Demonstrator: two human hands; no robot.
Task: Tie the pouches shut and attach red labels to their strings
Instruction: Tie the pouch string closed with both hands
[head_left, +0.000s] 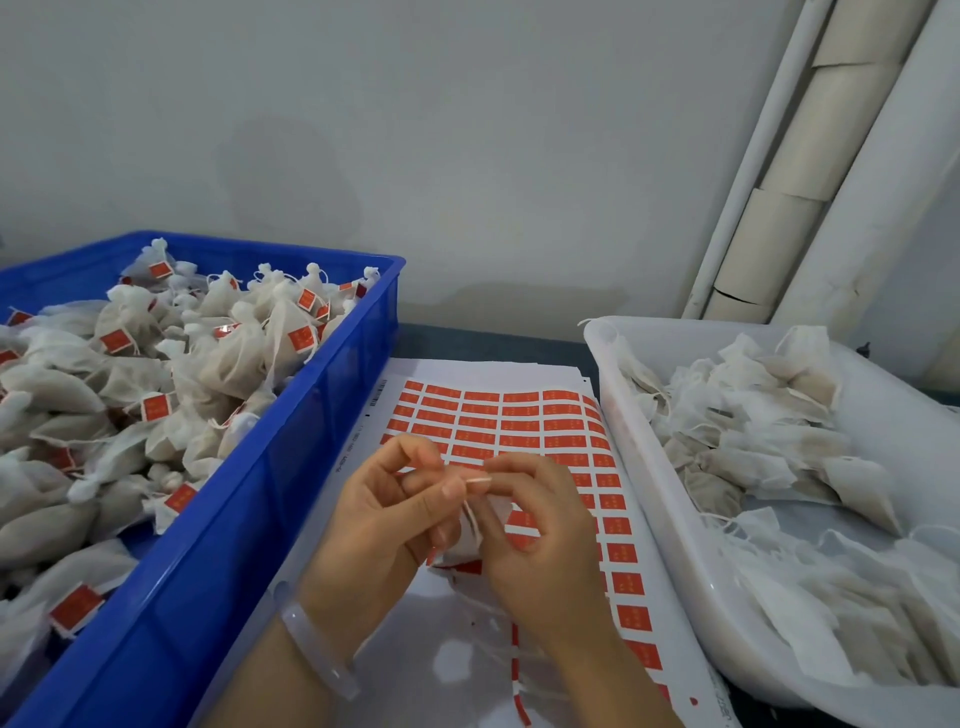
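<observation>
A small white pouch (467, 545) is held between the two hands, above the sheet of red labels (519, 415). Its body is seen just below the fingertips, tucked against the curled lower fingers of the left hand (374, 525), by which it is gripped. Its white string (469, 512) is drawn upward from the neck and is pinched between thumb and forefinger of the right hand (535, 535), at the spot where the tips of both hands meet. Both palms are turned inward and the forearms enter from the bottom edge. A pale bangle (317, 644) is worn on the left wrist. Tied, labelled pouches (130, 374) are heaped in the blue crate (234, 545) on the left, and unlabelled pouches (753, 441) are piled in the white tray (649, 493) on the right.
</observation>
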